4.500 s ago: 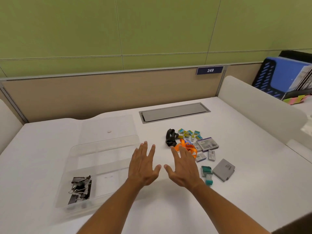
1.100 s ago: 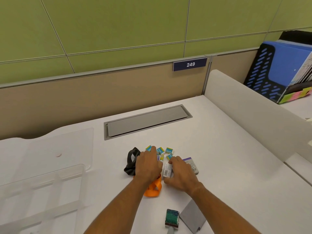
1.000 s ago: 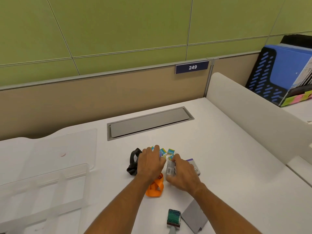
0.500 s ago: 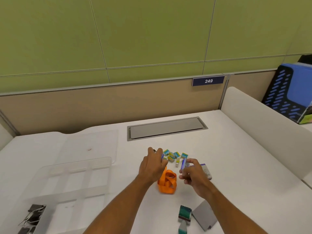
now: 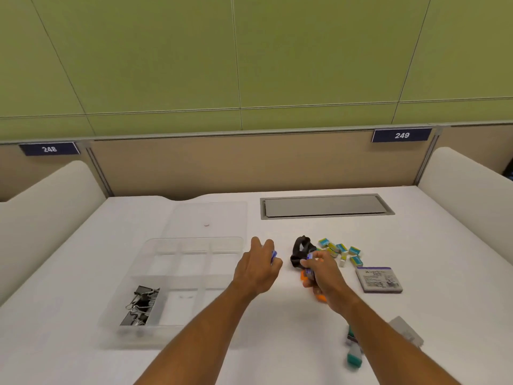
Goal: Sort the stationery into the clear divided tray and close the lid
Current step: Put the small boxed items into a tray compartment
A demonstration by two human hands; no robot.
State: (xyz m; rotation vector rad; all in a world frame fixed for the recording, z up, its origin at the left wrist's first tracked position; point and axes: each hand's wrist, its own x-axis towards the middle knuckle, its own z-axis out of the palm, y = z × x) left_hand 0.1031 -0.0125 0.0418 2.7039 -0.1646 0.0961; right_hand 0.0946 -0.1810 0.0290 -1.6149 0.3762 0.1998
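From the head view, the clear divided tray [image 5: 177, 276] sits on the white desk [image 5: 277, 343] toward the person's left, with its lid [image 5: 208, 219] lying flat just behind it, touching or nearly so. That layout probably keeps every compartment reachable while sorting goes on. Only the near-left compartment is filled, with black binder clips [image 5: 140, 305]; the other compartments look empty. So the job appears to be early, and the lid cannot sensibly go on yet.

The unsorted stationery lies to the right of the tray. A cluster of small teal and yellow boxes [image 5: 340, 250] is farthest back. A black band [image 5: 299, 252] lies beside them, and something orange [image 5: 319, 297] shows partly from under the right hand. A flat purple-edged box [image 5: 379, 279] sits farther right. Near the bottom edge are a teal item [image 5: 354, 357] and a grey object [image 5: 406, 333], both blurred.

The left hand [image 5: 256, 269] hovers just beside the tray's right edge. Its fingers [image 5: 263, 247] are curled around a small blue and white item [image 5: 274, 256], probably to drop it into a compartment. The right hand [image 5: 320, 273] is over the pile, and its fingers pinch a similar small purple and white piece [image 5: 309, 263]. What these items are is too blurred to tell.
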